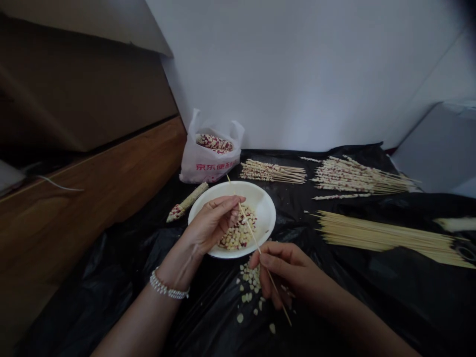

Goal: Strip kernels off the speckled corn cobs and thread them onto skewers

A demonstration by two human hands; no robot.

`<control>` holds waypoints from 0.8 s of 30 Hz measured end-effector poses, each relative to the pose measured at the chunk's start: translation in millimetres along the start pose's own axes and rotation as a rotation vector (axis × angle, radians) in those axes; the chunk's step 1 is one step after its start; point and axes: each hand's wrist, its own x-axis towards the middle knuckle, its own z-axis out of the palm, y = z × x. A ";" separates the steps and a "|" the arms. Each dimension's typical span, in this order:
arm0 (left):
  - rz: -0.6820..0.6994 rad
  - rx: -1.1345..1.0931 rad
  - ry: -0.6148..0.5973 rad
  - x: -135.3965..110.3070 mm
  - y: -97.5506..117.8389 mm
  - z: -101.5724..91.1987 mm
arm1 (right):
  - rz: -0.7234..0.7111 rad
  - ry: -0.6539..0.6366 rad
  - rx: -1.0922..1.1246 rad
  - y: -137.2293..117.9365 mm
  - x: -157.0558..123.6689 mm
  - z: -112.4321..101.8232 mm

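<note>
A thin bamboo skewer (pixel 254 238) slants across the middle of the view, its upper tip pointing away from me. My right hand (pixel 288 267) is closed round its lower part between thumb and fingers. Further up, my left hand (pixel 213 223), with a beaded bracelet on the wrist, pinches at the skewer; whether a kernel is between the fingertips I cannot tell. A small pale piece sits on the stick just below them. Beneath my left hand is a white bowl (pixel 268 210) holding cream and dark red corn kernels (pixel 238 237). Loose pale kernels (pixel 247 297) lie beside my right hand.
Behind the bowl stands a white plastic bag (pixel 191 161) with speckled corn cobs. A mostly stripped cob (pixel 189 201) lies left. Two bundles of kernel-threaded skewers (pixel 256 171) (pixel 344 176) and bare skewers (pixel 372 235) rest on black plastic sheeting (pixel 148 248). A wooden board (pixel 92 188) borders the left.
</note>
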 end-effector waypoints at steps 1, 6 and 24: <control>-0.014 -0.005 -0.008 0.1 0.6 -0.5 | 0.001 -0.006 -0.008 0.6 0.0 0.6; -0.044 0.086 -0.101 -4.5 -6.4 0.2 | -0.034 0.045 -0.012 3.2 1.9 0.1; 0.199 0.696 -0.093 -4.9 -4.5 -7.5 | -0.075 0.153 0.026 -5.0 0.4 -5.2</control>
